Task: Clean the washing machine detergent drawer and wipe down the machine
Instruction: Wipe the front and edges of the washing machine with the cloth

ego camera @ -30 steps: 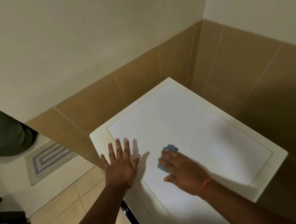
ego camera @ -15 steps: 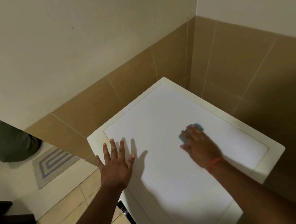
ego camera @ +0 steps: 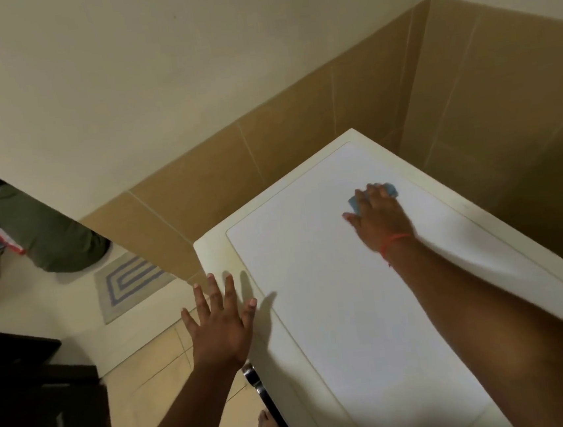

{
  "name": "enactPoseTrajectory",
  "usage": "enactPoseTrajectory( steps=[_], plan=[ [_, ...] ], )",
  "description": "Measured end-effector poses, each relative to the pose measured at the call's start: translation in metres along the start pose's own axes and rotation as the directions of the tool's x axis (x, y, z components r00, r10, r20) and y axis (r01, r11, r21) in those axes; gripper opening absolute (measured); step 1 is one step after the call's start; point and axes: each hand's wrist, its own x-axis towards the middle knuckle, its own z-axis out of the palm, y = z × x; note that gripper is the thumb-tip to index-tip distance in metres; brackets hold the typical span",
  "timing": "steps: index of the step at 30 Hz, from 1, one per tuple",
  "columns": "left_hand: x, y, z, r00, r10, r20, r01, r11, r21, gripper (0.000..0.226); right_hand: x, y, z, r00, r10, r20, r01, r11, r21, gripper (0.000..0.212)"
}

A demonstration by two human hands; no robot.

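The right hand (ego camera: 378, 219), fingers flat, presses a blue cloth (ego camera: 389, 189) onto the white top of the washing machine (ego camera: 332, 294), right of centre in the frame and toward the machine's far end. The left hand (ego camera: 220, 326) lies lower centre, fingers spread wide and holding nothing, flat at the machine's near left edge. A striped mat (ego camera: 128, 283) lies on the tiled floor (ego camera: 151, 380) at left, beside a green bundle (ego camera: 44, 232).

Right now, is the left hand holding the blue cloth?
No, the left hand rests open near the machine's corner, while the right hand presses the blue cloth on the washing machine top.
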Motion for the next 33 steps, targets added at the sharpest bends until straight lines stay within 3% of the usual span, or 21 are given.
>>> enactPoseTrajectory(
  steps=[5, 7, 10, 14, 17, 20, 22, 25, 27, 29, 31, 33],
  plan=[
    [-0.005, -0.023, 0.005, 0.999, -0.046, -0.002, 0.046, 0.999, 0.02, 0.075, 0.055, -0.016, -0.012, 0.989, 0.146, -0.002, -0.146, 0.989, 0.034, 0.076],
    [-0.004, -0.027, 0.006, 0.999, -0.053, 0.005, 0.053, 0.998, 0.027, 0.077, 0.069, -0.031, -0.013, 0.99, 0.136, 0.022, -0.137, 0.99, 0.036, 0.077],
    [-0.003, -0.027, 0.008, 0.999, -0.044, 0.008, 0.044, 0.999, 0.022, 0.08, 0.072, -0.064, -0.005, 0.998, -0.049, 0.045, 0.049, 0.999, -0.001, 0.082],
    [0.001, -0.019, 0.007, 0.999, -0.03, 0.017, 0.03, 1.0, 0.007, 0.082, 0.029, -0.117, 0.011, 0.953, -0.291, 0.079, 0.293, 0.956, -0.008, 0.086],
    [0.002, -0.013, 0.005, 1.0, -0.009, 0.004, 0.009, 1.0, -0.018, 0.081, -0.039, -0.139, 0.021, 0.862, -0.502, 0.072, 0.503, 0.864, 0.012, 0.072],
    [0.003, -0.011, 0.002, 1.0, 0.026, -0.016, -0.027, 1.0, -0.01, 0.075, -0.097, -0.115, 0.033, 0.755, -0.655, 0.009, 0.655, 0.755, 0.02, 0.051],
    [0.003, -0.013, -0.001, 0.999, 0.029, -0.024, -0.029, 1.0, -0.007, 0.071, -0.1, -0.073, 0.037, 0.792, -0.607, -0.061, 0.605, 0.794, -0.048, 0.043],
    [-0.001, -0.015, -0.003, 1.0, 0.02, -0.02, -0.02, 1.0, -0.021, 0.071, -0.09, -0.006, 0.032, 0.954, -0.281, -0.103, 0.274, 0.959, -0.077, 0.055],
    [-0.007, -0.012, -0.001, 1.0, 0.024, -0.007, -0.024, 0.999, -0.024, 0.072, -0.098, -0.001, 0.03, 0.983, -0.095, -0.159, 0.09, 0.995, -0.037, 0.055],
    [-0.012, -0.003, 0.0, 0.999, 0.047, 0.003, -0.047, 0.998, -0.033, 0.072, -0.116, -0.018, 0.036, 0.978, -0.158, -0.138, 0.148, 0.986, -0.082, 0.054],
    [-0.015, 0.007, -0.001, 0.997, 0.079, 0.003, -0.079, 0.996, -0.05, 0.07, -0.127, -0.014, 0.036, 0.931, -0.354, -0.089, 0.344, 0.933, -0.108, 0.053],
    [-0.015, 0.017, -0.003, 0.994, 0.11, -0.014, -0.111, 0.993, -0.05, 0.07, -0.126, 0.008, 0.03, 0.943, -0.326, -0.073, 0.313, 0.938, -0.147, 0.055]
  ],
)
